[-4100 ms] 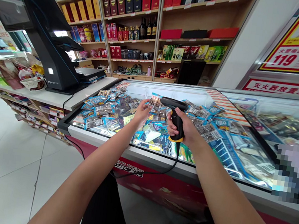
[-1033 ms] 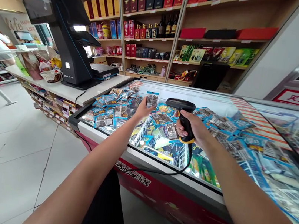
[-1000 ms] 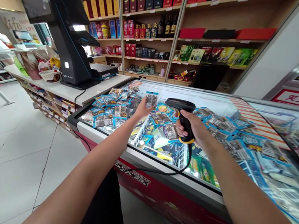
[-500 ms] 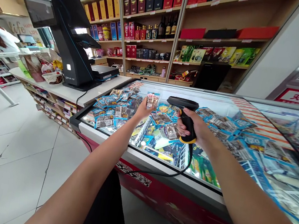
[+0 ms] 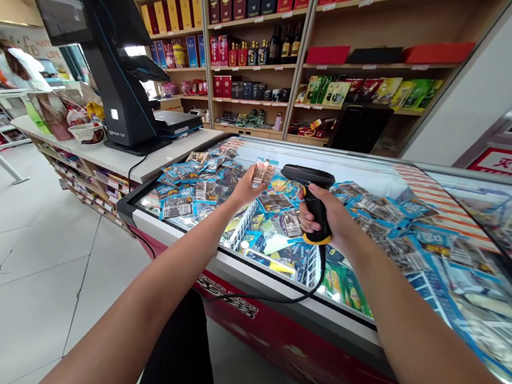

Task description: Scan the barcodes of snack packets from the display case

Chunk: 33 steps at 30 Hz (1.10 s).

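Note:
Over the glass-topped freezer, my left hand [image 5: 249, 189] is closed on a small snack packet [image 5: 264, 172] with a blue top edge and a pinkish-brown face. Its lower part is covered by my fingers. My right hand [image 5: 322, 213] wraps round the grip of a black and yellow barcode scanner [image 5: 309, 175], whose head points left towards the packet without touching it. From the scanner's base a black cable [image 5: 321, 272] loops down over the freezer's front edge. Beneath both hands, many blue snack packets [image 5: 181, 206] lie spread on the glass.
The chest freezer [image 5: 172, 235] spans the front, with goods in white wire baskets inside. A black checkout terminal [image 5: 111, 67] stands on the counter [image 5: 145, 162] at left. Shelves [image 5: 262, 20] of boxes and bottles line the back. People [image 5: 15, 63] are at far left.
The packet in my left hand has turned and tilted slightly. My right hand with the scanner has shifted a little left in view. A second person shows at far left.

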{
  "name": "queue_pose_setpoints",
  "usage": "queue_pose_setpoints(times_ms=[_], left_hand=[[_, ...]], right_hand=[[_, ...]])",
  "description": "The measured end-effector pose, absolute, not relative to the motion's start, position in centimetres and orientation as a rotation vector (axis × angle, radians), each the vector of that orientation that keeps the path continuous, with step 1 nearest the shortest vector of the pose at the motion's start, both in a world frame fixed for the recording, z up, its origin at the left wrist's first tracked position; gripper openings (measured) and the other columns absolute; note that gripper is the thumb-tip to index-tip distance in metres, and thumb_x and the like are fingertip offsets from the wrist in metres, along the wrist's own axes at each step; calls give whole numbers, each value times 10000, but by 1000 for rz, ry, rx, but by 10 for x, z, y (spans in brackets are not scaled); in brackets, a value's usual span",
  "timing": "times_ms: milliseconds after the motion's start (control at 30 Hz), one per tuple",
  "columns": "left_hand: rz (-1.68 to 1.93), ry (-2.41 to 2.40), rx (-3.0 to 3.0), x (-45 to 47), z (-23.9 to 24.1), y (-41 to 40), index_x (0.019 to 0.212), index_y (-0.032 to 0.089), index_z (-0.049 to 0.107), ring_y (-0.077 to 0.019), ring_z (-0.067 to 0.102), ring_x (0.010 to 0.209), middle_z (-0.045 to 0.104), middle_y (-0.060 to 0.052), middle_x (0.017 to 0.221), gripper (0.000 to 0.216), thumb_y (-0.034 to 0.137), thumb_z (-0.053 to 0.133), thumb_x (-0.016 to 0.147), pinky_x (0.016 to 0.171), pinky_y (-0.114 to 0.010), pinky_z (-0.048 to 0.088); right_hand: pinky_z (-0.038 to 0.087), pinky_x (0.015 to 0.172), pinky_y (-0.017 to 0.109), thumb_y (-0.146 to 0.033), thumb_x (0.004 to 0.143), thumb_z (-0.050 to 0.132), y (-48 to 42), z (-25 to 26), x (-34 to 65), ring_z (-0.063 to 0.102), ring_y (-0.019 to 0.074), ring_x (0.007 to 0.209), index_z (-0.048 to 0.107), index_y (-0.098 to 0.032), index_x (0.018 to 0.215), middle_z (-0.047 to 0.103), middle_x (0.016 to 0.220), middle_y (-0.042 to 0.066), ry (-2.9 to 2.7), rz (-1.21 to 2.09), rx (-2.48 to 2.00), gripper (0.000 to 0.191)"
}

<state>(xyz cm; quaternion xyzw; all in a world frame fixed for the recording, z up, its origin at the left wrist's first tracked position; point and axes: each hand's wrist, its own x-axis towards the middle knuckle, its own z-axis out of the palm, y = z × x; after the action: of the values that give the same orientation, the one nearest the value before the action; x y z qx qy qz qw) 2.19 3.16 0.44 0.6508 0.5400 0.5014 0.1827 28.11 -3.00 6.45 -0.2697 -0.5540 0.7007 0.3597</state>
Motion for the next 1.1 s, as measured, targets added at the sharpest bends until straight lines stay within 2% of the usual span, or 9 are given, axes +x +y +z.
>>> queue_pose_setpoints(times_ms=[167,367,500,633,867,1000,1100], left_hand=[[1390,1518,1920,23,0,30,1393,174,603,-296,736,1177,753,-134,1250,443,98,716,972,1081,-426,580],[1378,1515,1941,25,-1,30,1321,195,638,-322,728,1228,754,-119,1195,382,138,767,966,1100,-456,588],[1377,1518,1942,26,-2,30,1312,184,644,-338,725,1278,764,-139,1237,369,151,786,973,1130,-455,576],[1360,1507,1941,25,-3,30,1345,162,633,-341,725,1293,749,-173,1315,365,159,758,1002,1078,-438,602],[1339,1526,1846,22,-6,33,1370,160,627,-325,762,1179,750,-165,1310,381,198,754,1013,1050,-469,642],[1337,1519,1834,21,-7,34,1387,154,629,-328,756,1197,745,-176,1329,399,205,751,1011,1076,-492,651],[1335,1447,1824,21,-8,34,1438,177,609,-313,768,1159,746,-164,1349,447,225,741,1013,1035,-494,679]], right_hand=[[366,421,242,-660,909,878,-27,58,279,346,86,415,629,-240,977,519,563,-60,-1410,1790,-666,494],[356,412,216,-689,821,938,-29,60,276,360,75,413,647,-226,935,520,542,-58,-1392,1798,-697,558],[360,411,213,-698,791,957,-31,62,276,377,75,419,655,-221,928,528,548,-55,-1373,1808,-717,580],[357,407,213,-690,787,961,-31,62,276,376,75,417,651,-221,936,536,549,-55,-1369,1807,-716,582],[362,404,213,-703,769,968,-31,61,275,365,68,408,638,-224,920,532,543,-59,-1372,1804,-714,602],[369,408,211,-711,774,963,-32,62,275,384,70,418,637,-222,920,540,554,-55,-1375,1804,-733,605],[364,406,210,-698,781,964,-33,63,275,384,70,421,634,-223,928,535,559,-58,-1377,1808,-739,598]])
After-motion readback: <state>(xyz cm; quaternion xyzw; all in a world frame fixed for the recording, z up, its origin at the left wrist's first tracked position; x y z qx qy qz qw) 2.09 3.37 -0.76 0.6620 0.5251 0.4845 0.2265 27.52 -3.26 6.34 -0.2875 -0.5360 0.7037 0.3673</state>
